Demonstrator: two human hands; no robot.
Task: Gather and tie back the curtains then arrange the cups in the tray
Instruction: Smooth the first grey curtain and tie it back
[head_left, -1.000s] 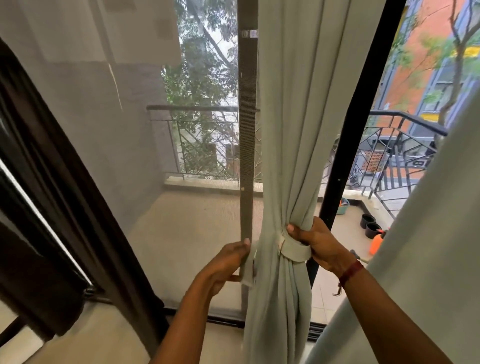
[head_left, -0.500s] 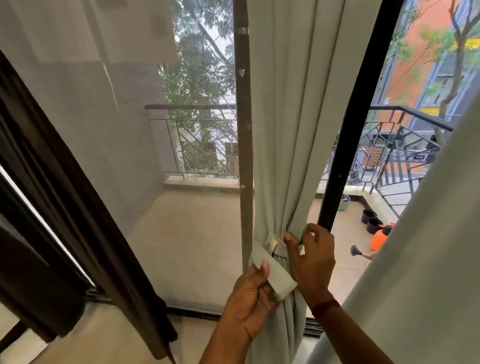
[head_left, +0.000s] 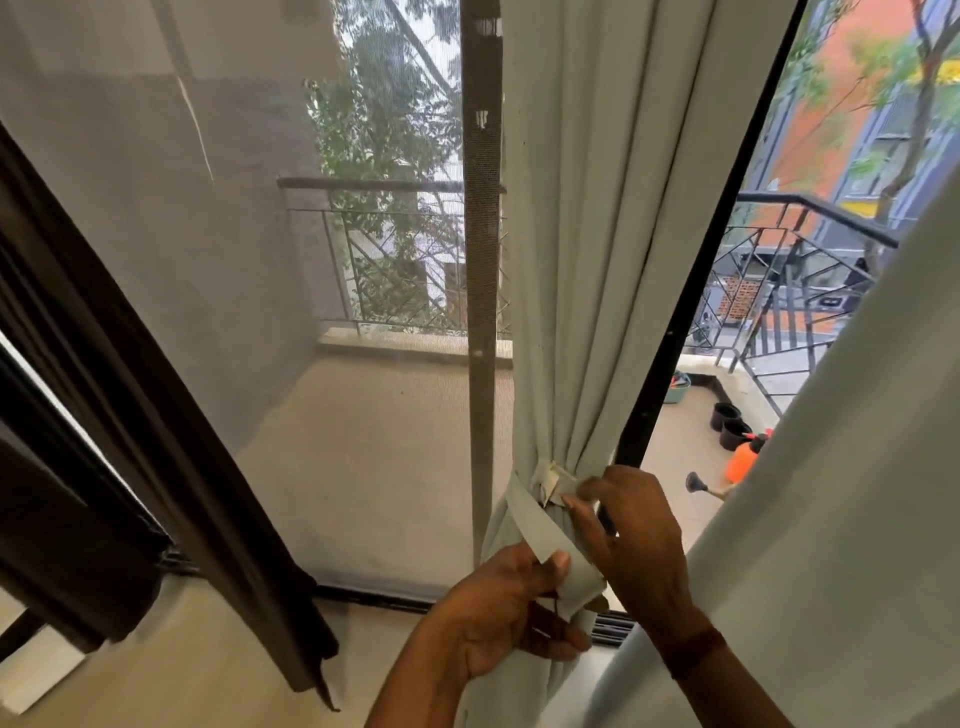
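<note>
Tieback end (head_left: 581, 581) sits pinched in left grip (head_left: 498, 613); right grip (head_left: 639, 540) at curtain (head_left: 597, 260), hold unclear.

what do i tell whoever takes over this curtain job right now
Left hand pinches the loose end of the tie-back strap.
Right hand pinches the strap where it wraps the middle curtain.
Done: that curtain is gathered, with the strap looped round it.
Left: fasten the strap, tie back the right curtain, which shows no tie, then arrange the cups in the tray. Neither is in view.
</note>
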